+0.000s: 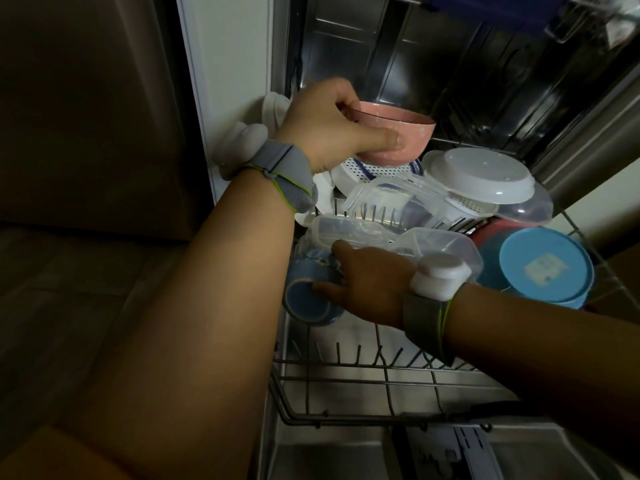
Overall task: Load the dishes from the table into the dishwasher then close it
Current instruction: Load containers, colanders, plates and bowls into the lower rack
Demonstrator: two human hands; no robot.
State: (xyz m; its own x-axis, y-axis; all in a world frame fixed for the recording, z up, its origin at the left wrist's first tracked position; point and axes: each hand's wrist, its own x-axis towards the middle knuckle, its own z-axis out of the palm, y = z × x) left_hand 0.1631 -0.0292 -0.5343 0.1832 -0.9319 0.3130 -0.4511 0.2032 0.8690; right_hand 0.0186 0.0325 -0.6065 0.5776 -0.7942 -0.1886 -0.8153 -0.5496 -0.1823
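My left hand (329, 129) grips a pink bowl (162, 140) by its rim, thumb on the outer wall, holding it above the back of the pulled-out lower rack (346, 372). My right hand (363, 285) reaches across the rack and holds a blue mug (304, 299) lying on its side at the rack's left edge, fingers curled around it. Behind the mug, clear plastic containers (398, 216), a white colander (367, 171) and white lids (481, 174) are piled in the rack. A blue bowl (543, 268) sits upside down at the right.
The open dishwasher tub (415, 64) rises behind the rack, and part of the upper rack (571, 19) shows at the top right. The front rows of rack tines hold nothing. The open door (346, 452) lies below. A cabinet side (221, 81) stands left.
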